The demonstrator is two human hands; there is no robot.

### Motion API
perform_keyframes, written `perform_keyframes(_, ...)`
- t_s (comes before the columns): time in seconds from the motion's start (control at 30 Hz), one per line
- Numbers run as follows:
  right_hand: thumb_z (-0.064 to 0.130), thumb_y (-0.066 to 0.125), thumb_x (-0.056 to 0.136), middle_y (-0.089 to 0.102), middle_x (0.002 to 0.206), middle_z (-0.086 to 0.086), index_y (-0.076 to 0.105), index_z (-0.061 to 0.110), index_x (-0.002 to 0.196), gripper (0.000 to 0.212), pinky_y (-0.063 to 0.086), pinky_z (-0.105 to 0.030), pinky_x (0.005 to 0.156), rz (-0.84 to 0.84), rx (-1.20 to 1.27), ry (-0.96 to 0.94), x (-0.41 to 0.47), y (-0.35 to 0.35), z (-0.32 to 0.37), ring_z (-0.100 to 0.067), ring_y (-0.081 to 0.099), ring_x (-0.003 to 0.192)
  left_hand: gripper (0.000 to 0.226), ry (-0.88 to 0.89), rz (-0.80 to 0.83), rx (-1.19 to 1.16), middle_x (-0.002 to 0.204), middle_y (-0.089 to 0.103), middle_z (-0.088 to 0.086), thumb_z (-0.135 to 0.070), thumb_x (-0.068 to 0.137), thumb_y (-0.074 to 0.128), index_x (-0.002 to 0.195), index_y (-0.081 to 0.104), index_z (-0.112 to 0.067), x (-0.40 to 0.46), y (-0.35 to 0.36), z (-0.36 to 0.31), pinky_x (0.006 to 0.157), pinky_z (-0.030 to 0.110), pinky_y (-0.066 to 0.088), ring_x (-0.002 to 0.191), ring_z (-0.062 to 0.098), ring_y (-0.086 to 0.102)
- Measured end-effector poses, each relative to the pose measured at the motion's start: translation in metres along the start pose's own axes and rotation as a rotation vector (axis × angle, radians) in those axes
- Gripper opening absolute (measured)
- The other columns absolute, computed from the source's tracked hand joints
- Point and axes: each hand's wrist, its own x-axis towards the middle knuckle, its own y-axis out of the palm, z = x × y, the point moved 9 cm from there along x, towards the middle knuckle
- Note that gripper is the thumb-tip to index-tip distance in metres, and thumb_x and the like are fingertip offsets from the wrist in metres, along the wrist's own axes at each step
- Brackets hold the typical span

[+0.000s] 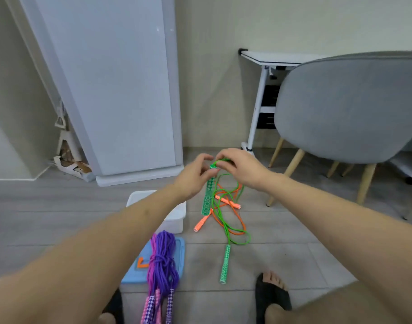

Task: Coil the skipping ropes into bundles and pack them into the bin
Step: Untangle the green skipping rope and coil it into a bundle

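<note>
Ahead of you a large white panel (111, 90) leans against the wall, and a grey shell chair (347, 108) on wooden legs stands to the right, in front of a white folding table (270, 57). On the grey plank floor, under your left forearm, sits the white plastic bin (177, 218), with its blue lid (179, 253) lying flat just in front of it. Across that lid lie the already coiled purple rope (164, 260) and pink rope (152, 265). To the right, the orange rope (226, 202) lies loose and tangled with the green rope (226, 220). Your left hand (193, 177) grips one green handle (208, 195) upright by its top; your right hand (241, 168) pinches the green cord at that top. The other green handle (225, 265) lies on the floor.
</note>
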Motion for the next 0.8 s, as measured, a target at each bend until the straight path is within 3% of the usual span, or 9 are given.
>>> perform_keyframes(0.1,0.025,0.064,0.099,0.067,0.09,0.01,0.07,0.019,0.102,0.009,0.043,-0.025,0.076,-0.015,0.001,-0.005,-0.015,-0.019,0.023,-0.006,0.057,0.082,0.006,0.032,0.029,0.001,0.082,0.072,-0.007,-0.02,0.103,0.052,0.108,0.055,-0.02,-0.017,-0.012,-0.018,0.083,0.029,0.047,0.084,0.009,0.064)
perform_keyframes(0.17,0.025,0.064,0.099,0.066,0.083,0.011,0.07,0.02,0.1,0.008,0.043,-0.025,0.071,-0.009,0.019,0.046,-0.028,-0.024,0.023,-0.006,0.055,0.075,0.01,-0.003,0.041,-0.039,0.084,0.072,-0.003,-0.013,0.103,0.046,0.104,0.054,-0.019,-0.029,-0.021,-0.021,0.082,0.029,0.05,0.084,0.012,0.066)
perform_keyframes(0.3,0.024,0.062,0.101,0.064,0.078,0.001,0.069,0.018,0.095,0.011,0.042,-0.03,0.069,-0.006,0.068,0.213,-0.062,-0.03,0.001,-0.013,0.056,0.07,0.015,-0.146,-0.093,-0.24,0.083,0.055,0.007,-0.008,0.105,0.035,0.109,0.048,-0.013,-0.053,-0.054,-0.006,0.06,0.027,0.042,0.067,0.016,0.049)
perform_keyframes(0.37,0.031,0.063,0.1,0.064,0.074,-0.004,0.065,0.028,0.082,0.018,0.047,-0.037,0.069,-0.057,0.122,0.329,-0.075,-0.036,-0.019,-0.013,0.055,0.066,0.015,-0.163,-0.139,-0.208,0.076,0.049,0.003,-0.015,0.105,0.036,0.107,0.05,-0.016,-0.063,-0.072,0.004,0.057,0.029,0.036,0.063,0.015,0.042)
perform_keyframes(0.43,0.034,0.063,0.098,0.062,0.07,-0.005,0.061,0.032,0.073,0.025,0.049,-0.041,0.072,-0.132,0.133,0.387,-0.078,-0.043,-0.027,-0.015,0.051,0.066,0.019,-0.169,-0.074,-0.18,0.072,0.046,0.002,-0.026,0.106,0.039,0.105,0.054,-0.014,-0.071,-0.075,0.01,0.055,0.029,0.035,0.06,0.016,0.041)
perform_keyframes(0.57,0.028,0.063,0.099,0.054,0.068,0.002,0.066,0.022,0.08,0.02,0.038,-0.033,0.065,-0.25,0.268,0.319,-0.056,-0.053,0.005,-0.008,0.043,0.063,0.029,-0.15,0.077,-0.286,0.071,0.048,0.006,-0.019,0.109,0.038,0.097,0.06,-0.004,-0.079,-0.058,-0.002,0.058,0.024,0.045,0.057,0.014,0.05)
perform_keyframes(0.67,0.026,0.063,0.1,0.055,0.07,0.006,0.068,0.017,0.086,0.018,0.035,-0.025,0.063,-0.229,0.311,0.22,-0.037,-0.047,0.036,-0.002,0.041,0.062,0.027,-0.132,0.113,-0.385,0.069,0.044,0.001,-0.015,0.109,0.035,0.099,0.058,-0.006,-0.071,-0.048,-0.012,0.058,0.021,0.041,0.057,0.012,0.046)
perform_keyframes(0.8,0.024,0.061,0.101,0.059,0.071,0.009,0.069,0.018,0.087,0.017,0.037,-0.019,0.064,-0.21,0.29,0.225,-0.027,-0.043,0.031,0.0,0.046,0.063,0.027,-0.128,-0.021,-0.546,0.066,0.036,-0.004,-0.014,0.109,0.031,0.089,0.049,-0.012,-0.056,-0.064,-0.018,0.052,0.022,0.026,0.054,0.01,0.027)
